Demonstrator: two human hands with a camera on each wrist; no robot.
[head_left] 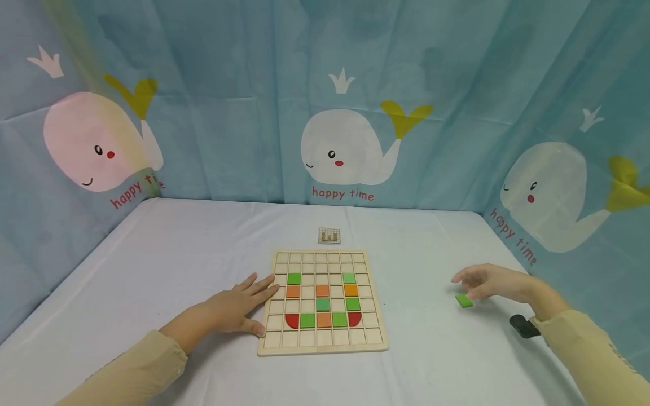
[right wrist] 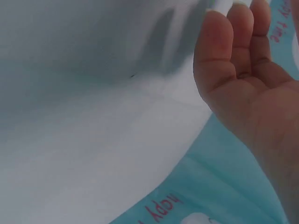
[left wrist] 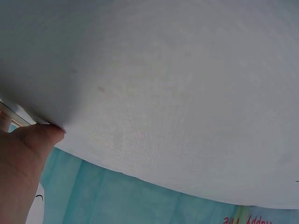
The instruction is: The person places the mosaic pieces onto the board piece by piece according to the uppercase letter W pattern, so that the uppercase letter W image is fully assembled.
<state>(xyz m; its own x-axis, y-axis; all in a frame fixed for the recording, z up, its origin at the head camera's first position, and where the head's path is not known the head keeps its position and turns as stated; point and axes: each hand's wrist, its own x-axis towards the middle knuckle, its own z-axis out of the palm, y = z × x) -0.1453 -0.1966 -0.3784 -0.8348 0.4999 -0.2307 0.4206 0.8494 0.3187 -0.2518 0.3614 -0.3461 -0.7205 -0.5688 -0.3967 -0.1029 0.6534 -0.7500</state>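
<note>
A square wooden grid board [head_left: 325,346] lies at the table's middle, with green, orange and teal square tiles and two red quarter-round tiles in some of its cells. My left hand [head_left: 236,307] rests at its left edge, fingers spread over the rim and thumb [left wrist: 44,137] by the lower left corner. To the right of the board, my right hand [head_left: 490,282] hovers low, fingers loosely bent. Its thumb tip overlaps one corner of a green square tile [head_left: 464,300] in the head view. The right wrist view shows relaxed fingers [right wrist: 215,46] and no tile.
A small patterned card [head_left: 329,236] lies just behind the board. White cloth [head_left: 203,231] covers the table. Blue curtains [head_left: 228,141] with printed whales stand along the back and both sides. A black wrist camera [head_left: 523,326] sits under the right wrist.
</note>
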